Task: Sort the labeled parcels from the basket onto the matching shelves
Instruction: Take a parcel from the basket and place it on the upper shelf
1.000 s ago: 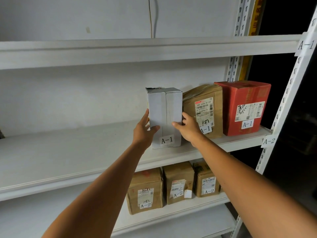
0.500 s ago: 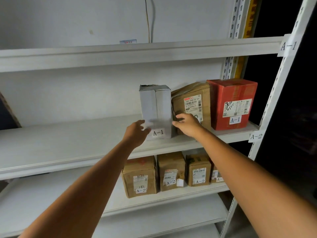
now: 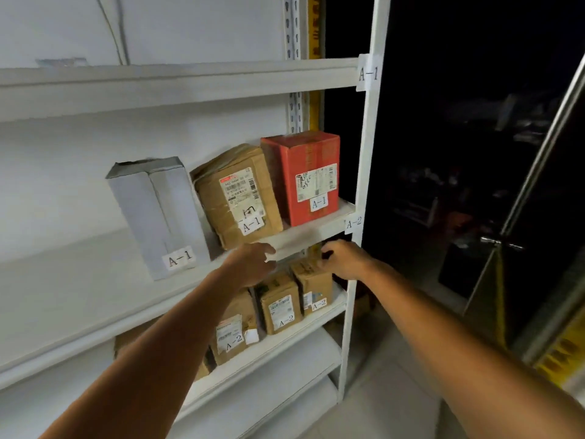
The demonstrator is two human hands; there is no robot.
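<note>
Left hand (image 3: 253,264) near white shelf (image 3: 316,231), dark room (image 3: 474,153)

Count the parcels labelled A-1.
3, side by side on one shelf: the tall white cardboard box on the left, the crumpled brown cardboard box in the middle, the red cardboard box on the right. More could sit hidden behind them.

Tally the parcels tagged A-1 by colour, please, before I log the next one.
White parcel: 1
Brown parcel: 1
Red parcel: 1
Total: 3
</note>
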